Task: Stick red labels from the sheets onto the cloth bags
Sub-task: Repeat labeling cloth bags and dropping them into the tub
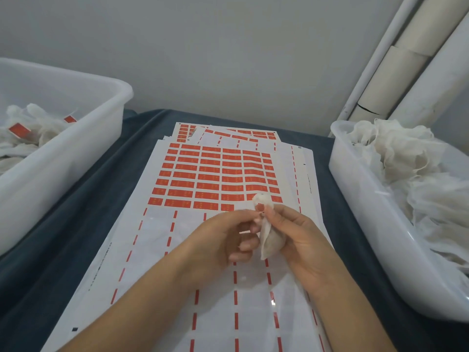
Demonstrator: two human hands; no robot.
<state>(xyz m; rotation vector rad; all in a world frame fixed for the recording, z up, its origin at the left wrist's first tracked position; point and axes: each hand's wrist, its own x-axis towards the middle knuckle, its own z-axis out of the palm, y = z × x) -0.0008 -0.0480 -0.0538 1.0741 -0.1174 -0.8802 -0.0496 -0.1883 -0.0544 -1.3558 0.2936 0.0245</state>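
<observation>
The right hand (299, 240) grips the small white cloth bag (269, 240) upright, neck uppermost, while the left hand (223, 237) pinches a small red label (259, 207) against the neck.

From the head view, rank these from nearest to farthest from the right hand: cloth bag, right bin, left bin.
1. Cloth bag, held in the right hand.
2. Right bin, beside it on the right.
3. Left bin, across the label sheets, far left.
</observation>
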